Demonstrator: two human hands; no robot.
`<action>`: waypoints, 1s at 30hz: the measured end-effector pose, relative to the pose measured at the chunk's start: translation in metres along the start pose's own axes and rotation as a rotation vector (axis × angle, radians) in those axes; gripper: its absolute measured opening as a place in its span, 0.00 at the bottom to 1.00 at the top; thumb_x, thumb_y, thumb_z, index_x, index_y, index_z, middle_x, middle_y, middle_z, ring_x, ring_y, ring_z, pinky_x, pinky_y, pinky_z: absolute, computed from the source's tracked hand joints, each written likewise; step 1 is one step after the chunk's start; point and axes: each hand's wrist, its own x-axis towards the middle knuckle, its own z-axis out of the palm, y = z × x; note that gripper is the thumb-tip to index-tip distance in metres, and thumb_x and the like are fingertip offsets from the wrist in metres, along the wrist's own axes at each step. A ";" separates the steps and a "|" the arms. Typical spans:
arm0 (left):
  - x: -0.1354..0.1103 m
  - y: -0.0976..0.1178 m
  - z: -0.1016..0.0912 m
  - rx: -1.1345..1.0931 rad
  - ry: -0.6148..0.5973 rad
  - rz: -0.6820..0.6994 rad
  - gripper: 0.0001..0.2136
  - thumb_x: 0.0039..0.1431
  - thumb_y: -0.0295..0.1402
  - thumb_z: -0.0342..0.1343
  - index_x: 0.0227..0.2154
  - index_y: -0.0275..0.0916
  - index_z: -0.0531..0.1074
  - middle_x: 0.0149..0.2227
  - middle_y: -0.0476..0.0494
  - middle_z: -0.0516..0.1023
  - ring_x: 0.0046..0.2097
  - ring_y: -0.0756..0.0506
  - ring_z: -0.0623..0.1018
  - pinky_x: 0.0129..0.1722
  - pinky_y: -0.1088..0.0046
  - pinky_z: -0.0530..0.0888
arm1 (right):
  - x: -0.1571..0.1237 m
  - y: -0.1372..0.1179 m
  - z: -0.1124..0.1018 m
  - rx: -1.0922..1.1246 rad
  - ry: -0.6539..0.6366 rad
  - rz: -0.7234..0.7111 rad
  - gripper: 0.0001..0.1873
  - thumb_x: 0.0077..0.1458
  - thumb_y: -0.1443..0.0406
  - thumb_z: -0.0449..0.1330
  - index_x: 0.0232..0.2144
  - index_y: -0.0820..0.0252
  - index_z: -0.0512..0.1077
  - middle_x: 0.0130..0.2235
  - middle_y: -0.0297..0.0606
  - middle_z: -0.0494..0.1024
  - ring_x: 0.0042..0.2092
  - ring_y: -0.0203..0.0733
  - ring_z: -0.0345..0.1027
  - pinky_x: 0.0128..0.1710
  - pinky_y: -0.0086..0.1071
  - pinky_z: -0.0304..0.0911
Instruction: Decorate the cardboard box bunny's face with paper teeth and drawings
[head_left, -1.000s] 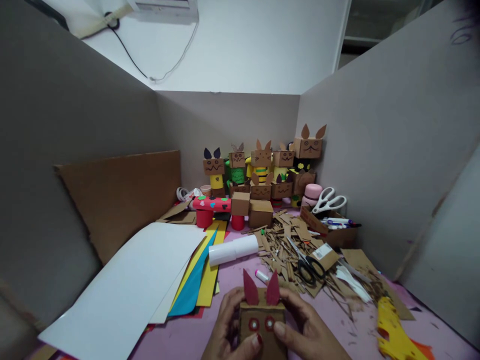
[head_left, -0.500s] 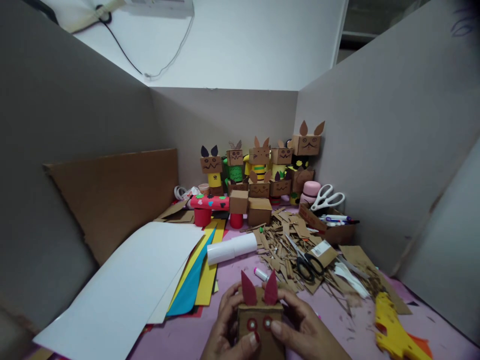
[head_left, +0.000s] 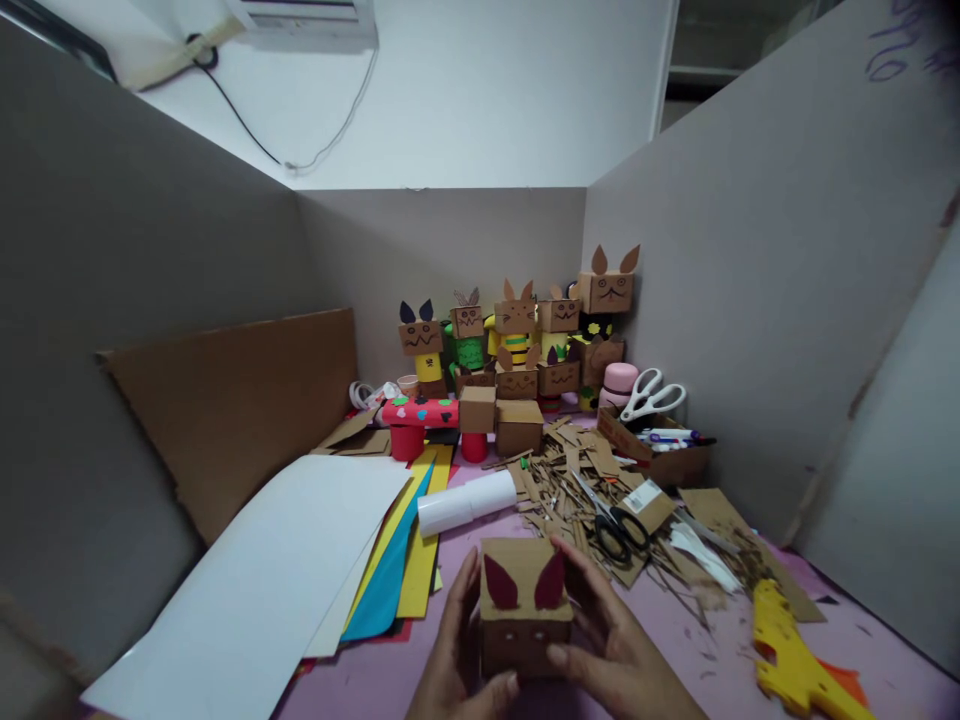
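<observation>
- At far left, a large cardboard sheet [head_left: 240, 410] stands beside the grey wall [head_left: 150, 270].
- Nearer, a white paper [head_left: 247, 570] lies partly over yellow and blue sheets [head_left: 390, 580] on the bench [head_left: 709, 655].
- Right of these, a white roll [head_left: 466, 502] lies on its side; beyond it, a red body with coloured hearts [head_left: 420, 412] rests on red supports.
- The left hand [head_left: 448, 668] has its grip clamped on the left side of a small box [head_left: 523, 655].
- This box, with two dark red ears [head_left: 501, 583], is in the near middle, between both hands; whether it touches the bench, I cannot tell.
- The right hand [head_left: 619, 655] has its grip clamped on the box's right side.
- Farther right, black-handled scissors [head_left: 616, 535] lie among cardboard scraps [head_left: 559, 500].
- At near right lies a yellow glue gun [head_left: 787, 650].
</observation>
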 end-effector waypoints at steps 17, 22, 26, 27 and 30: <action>0.000 0.009 -0.009 0.610 0.118 0.131 0.22 0.49 0.34 0.64 0.50 0.45 0.73 0.63 0.37 0.63 0.66 0.28 0.56 0.65 0.46 0.49 | -0.003 0.020 -0.021 -0.395 -0.018 -0.009 0.31 0.48 0.53 0.68 0.54 0.48 0.70 0.62 0.44 0.64 0.65 0.55 0.52 0.64 0.50 0.48; -0.001 0.016 -0.008 0.617 0.125 0.138 0.22 0.51 0.37 0.65 0.51 0.47 0.73 0.67 0.38 0.57 0.67 0.31 0.53 0.65 0.47 0.52 | -0.005 0.008 -0.017 -0.504 -0.011 -0.048 0.30 0.50 0.52 0.66 0.56 0.47 0.68 0.62 0.45 0.61 0.66 0.55 0.48 0.65 0.52 0.43; 0.000 0.021 -0.008 0.569 0.125 0.150 0.18 0.55 0.40 0.62 0.50 0.53 0.72 0.66 0.44 0.59 0.67 0.34 0.54 0.64 0.50 0.55 | -0.005 -0.007 -0.010 -0.567 0.030 -0.090 0.28 0.47 0.48 0.66 0.51 0.45 0.73 0.58 0.44 0.65 0.63 0.60 0.52 0.62 0.56 0.45; 0.000 0.024 -0.007 0.573 0.121 0.140 0.17 0.55 0.39 0.62 0.49 0.53 0.73 0.65 0.45 0.61 0.67 0.35 0.56 0.64 0.50 0.56 | -0.005 -0.010 -0.008 -0.567 0.035 -0.100 0.27 0.47 0.48 0.66 0.49 0.45 0.74 0.56 0.43 0.67 0.62 0.60 0.54 0.62 0.56 0.45; 0.001 0.033 -0.004 0.632 0.093 0.106 0.09 0.56 0.38 0.61 0.40 0.50 0.78 0.60 0.43 0.70 0.64 0.34 0.61 0.63 0.49 0.58 | -0.006 -0.018 -0.003 -0.553 0.030 -0.110 0.22 0.48 0.47 0.65 0.44 0.46 0.77 0.56 0.42 0.67 0.62 0.59 0.52 0.62 0.55 0.46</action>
